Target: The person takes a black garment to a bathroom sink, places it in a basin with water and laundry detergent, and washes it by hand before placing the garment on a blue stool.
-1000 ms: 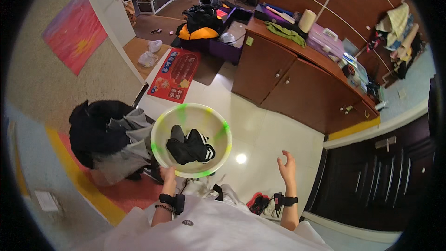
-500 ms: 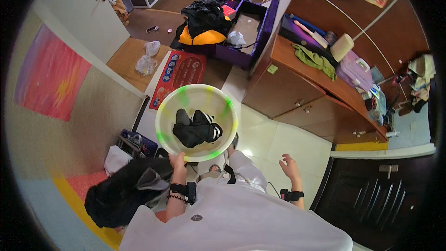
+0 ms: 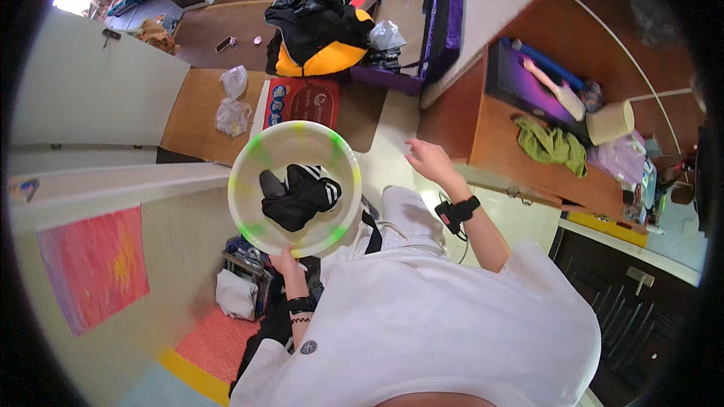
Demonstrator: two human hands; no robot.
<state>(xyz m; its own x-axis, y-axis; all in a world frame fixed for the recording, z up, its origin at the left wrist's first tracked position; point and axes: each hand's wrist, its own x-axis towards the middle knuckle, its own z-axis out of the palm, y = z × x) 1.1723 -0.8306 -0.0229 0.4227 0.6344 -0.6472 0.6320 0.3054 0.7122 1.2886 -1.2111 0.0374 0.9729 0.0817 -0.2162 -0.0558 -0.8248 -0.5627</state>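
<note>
My left hand (image 3: 285, 262) grips the near rim of a round plastic basin (image 3: 302, 145), cream-coloured with green and yellow patches. In the basin lies bunched black clothing (image 3: 290, 207) with white stripes and a grey part; what kind of garment it is I cannot make out. My right hand (image 3: 428, 160) is held out to the right of the basin, apart from it. Its fingers are stretched and hold nothing. Each wrist wears a dark band, with a small device visible on the right one.
Ahead, a black and yellow jacket (image 3: 320, 41) lies beside an open purple box (image 3: 445, 34). Plastic bags (image 3: 234, 114) and a red printed sheet (image 3: 313, 102) are on the floor. A wooden cabinet (image 3: 494, 143) bearing a green cloth (image 3: 554, 147) stands right; a dark door (image 3: 611, 316) is behind it.
My view has turned, and the basin appears slightly further left, still in my left hand. My right hand has come up and forward, nearer the basin and the cabinet.
</note>
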